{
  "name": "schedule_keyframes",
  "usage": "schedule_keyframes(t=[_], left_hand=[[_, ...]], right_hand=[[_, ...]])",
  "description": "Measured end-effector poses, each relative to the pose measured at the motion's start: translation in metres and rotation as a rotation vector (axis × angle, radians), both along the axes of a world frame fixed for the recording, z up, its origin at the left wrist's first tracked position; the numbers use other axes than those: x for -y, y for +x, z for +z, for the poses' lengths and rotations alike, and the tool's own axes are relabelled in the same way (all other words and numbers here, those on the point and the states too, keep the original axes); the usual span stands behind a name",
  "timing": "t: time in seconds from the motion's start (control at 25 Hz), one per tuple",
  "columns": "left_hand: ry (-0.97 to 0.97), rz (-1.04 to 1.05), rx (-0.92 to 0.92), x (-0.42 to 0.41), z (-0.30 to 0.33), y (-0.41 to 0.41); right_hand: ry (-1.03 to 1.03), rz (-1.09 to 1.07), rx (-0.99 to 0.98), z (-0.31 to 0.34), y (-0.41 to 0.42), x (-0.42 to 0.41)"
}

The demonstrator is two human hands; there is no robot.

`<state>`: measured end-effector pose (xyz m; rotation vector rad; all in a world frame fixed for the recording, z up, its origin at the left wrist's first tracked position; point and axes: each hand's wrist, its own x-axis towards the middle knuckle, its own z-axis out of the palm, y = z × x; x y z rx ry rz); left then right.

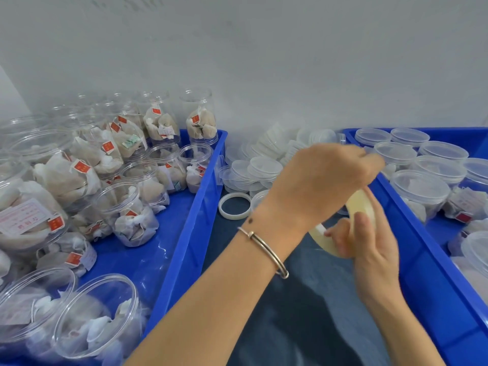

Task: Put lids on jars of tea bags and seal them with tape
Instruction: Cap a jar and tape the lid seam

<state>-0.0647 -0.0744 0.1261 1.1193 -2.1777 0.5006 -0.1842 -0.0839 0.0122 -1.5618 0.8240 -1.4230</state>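
My right hand [369,241] grips a cream roll of clear tape [360,204] between the two blue bins. Above it my left hand [324,178], with a metal bangle on the wrist, has its fingers curled at the roll's upper edge, seemingly pinching the tape end; the fingertips are blurred. Open jars of tea bags [124,212] with red tags fill the left blue bin [200,196]. Lidded jars [420,188] stand in the right blue bin [412,249]. Loose clear lids [261,167] are heaped between the bins at the back.
An empty tape core ring [235,206] lies on the dark cloth [303,313] in front of the lid heap. A grey wall closes off the back. The bins' rims flank my hands on both sides.
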Motion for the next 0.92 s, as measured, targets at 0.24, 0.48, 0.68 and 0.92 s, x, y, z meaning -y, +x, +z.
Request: schedule_keyframes(t=[0.24, 0.48, 0.68, 0.92], left_hand=[[0.005, 0.236, -0.17, 0.001, 0.008, 0.023], [-0.092, 0.13, -0.543, -0.011, -0.031, 0.035], [0.334, 0.238, -1.191, -0.04, -0.118, 0.062], [0.561, 0.114, -1.343, -0.032, -0.158, 0.073]], right_hand=[[-0.223, -0.053, -0.356, 0.024, -0.002, 0.004], [-0.144, -0.295, -0.868, 0.038, -0.014, 0.028], [-0.535, -0.319, -1.234, 0.033, -0.017, 0.016], [-0.678, -0.289, -1.356, 0.011, -0.01, 0.024]])
